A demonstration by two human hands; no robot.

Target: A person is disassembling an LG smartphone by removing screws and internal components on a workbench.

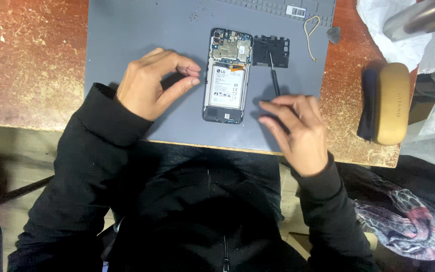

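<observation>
Grey mat mid-frame: left hand [149, 83] pinches seemingly nothing beside the opened phone [226, 75], right hand [295, 126] grips a screwdriver [274, 78], which could slip and gouge the battery [226, 86].

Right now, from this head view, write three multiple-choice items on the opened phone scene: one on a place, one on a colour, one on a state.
1. Where does the black cover piece lie?
A. right of the phone
B. under the left hand
C. on the glasses case

2. What colour is the work mat?
A. green
B. grey
C. white

3. What state is the phone in?
A. back removed, battery showing
B. closed with screen lit
C. sealed in a bag

Answers: 1 A, the piece sits beside the phone's top right edge. 2 B, the mat under the phone is grey. 3 A, circuit board and battery are exposed. The right hand holds a screwdriver.
</observation>
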